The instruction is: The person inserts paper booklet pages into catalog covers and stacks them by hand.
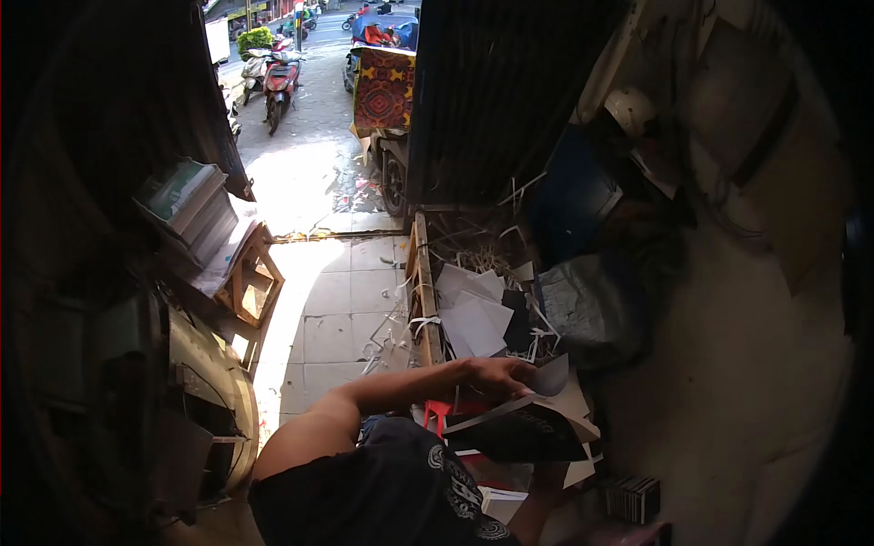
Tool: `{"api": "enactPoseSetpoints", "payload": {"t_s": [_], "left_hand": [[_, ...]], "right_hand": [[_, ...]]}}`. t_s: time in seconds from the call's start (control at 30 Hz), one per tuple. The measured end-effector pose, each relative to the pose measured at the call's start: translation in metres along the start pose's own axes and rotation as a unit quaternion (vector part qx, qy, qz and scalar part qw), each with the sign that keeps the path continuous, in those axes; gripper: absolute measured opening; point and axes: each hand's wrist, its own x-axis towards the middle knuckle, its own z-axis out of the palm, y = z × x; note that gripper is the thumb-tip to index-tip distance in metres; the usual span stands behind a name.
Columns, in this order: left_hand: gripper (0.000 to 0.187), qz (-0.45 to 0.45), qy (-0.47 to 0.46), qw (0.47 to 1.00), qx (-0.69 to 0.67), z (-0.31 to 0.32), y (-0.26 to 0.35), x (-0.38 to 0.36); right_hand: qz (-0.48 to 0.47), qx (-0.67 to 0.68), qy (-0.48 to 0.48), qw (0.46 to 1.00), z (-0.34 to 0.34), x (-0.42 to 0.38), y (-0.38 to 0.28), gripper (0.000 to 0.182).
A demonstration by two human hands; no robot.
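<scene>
My left hand reaches across from the left, with its fingers closed at the upper edge of a pale paper sheet. Below it is a black sheet with faint lettering, tilted among cream sheets in a loose stack. My right forearm comes up from below under this stack. The black sheet and papers hide my right hand, so its fingers do not show. Under the stack lie a red item and more white paper.
Paper offcuts and white sheets lie behind a wooden rail. A grey plastic bag slumps beside them. At left, a wooden stand carries stacked paper. Parked motorbikes stand outside the doorway.
</scene>
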Motion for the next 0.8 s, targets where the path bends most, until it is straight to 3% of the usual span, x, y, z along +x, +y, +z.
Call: {"api": "enactPoseSetpoints", "payload": {"t_s": [0.03,0.1,0.17,0.23,0.27,0.3,0.33,0.37,0.43,0.47,0.53,0.57,0.63,0.67,0.7,0.77,0.8], "left_hand": [[0.049,-0.03,0.048,0.998,-0.012,-0.005,0.014,-0.008],[0.033,-0.129,0.157,0.975,0.091,-0.034,0.024,-0.025],[0.023,-0.09,0.197,0.959,0.182,-0.035,0.026,-0.031],[0.026,0.088,0.189,0.958,0.197,-0.008,-0.003,-0.027],[0.029,0.083,0.197,0.973,0.09,0.023,-0.004,-0.021],[0.038,0.175,0.165,0.957,0.161,0.034,-0.045,-0.007],[0.068,0.091,0.211,0.955,0.191,0.062,-0.047,-0.003],[0.074,0.119,0.241,0.937,0.224,0.073,-0.053,0.004],[0.093,0.184,0.328,0.871,0.316,0.092,-0.049,0.011],[0.093,0.146,0.328,0.885,0.297,0.089,-0.045,0.008],[0.092,0.07,0.329,0.906,0.255,0.075,-0.025,-0.005],[0.077,0.058,0.314,0.908,0.271,0.059,-0.027,-0.01],[0.064,0.002,0.227,0.955,0.194,0.044,0.007,-0.028],[0.075,-0.023,0.173,0.965,0.198,0.034,0.006,-0.033],[0.079,0.046,0.184,0.951,0.243,0.037,0.003,-0.033],[0.086,0.182,0.202,0.905,0.327,0.05,-0.01,-0.032],[0.087,0.184,0.226,0.899,0.327,0.06,-0.019,-0.029]], "right_hand": [[0.011,0.044,0.025,0.999,-0.004,0.0,0.001,0.054],[0.027,0.114,0.089,0.989,-0.013,0.003,0.002,0.054],[0.035,0.103,0.167,0.98,-0.014,0.007,0.007,0.054],[0.087,-0.073,0.273,0.955,0.005,0.014,0.011,0.048],[0.045,-0.159,0.265,0.95,-0.001,0.024,0.051,0.049],[0.003,-0.244,0.264,0.933,-0.008,0.035,0.095,0.05],[-0.042,-0.254,0.218,0.941,0.016,0.031,0.059,0.049],[-0.086,-0.264,0.172,0.945,0.05,0.025,0.012,0.047],[-0.166,0.003,0.142,0.976,0.066,0.025,0.011,0.04],[-0.175,-0.094,0.15,0.969,0.065,0.026,0.006,0.039],[-0.058,-0.07,0.228,0.969,0.065,0.024,-0.019,0.045],[0.002,-0.058,0.266,0.962,0.065,0.022,-0.027,0.049],[-0.085,-0.161,0.165,0.969,0.048,0.013,-0.024,0.054],[-0.038,-0.061,0.206,0.976,0.048,0.01,-0.027,0.054],[0.011,0.039,0.245,0.969,0.05,0.006,-0.034,0.054],[0.058,0.017,0.236,0.97,0.046,0.002,-0.027,0.06],[0.055,0.039,0.253,0.965,0.053,-0.001,-0.021,0.058]]}}
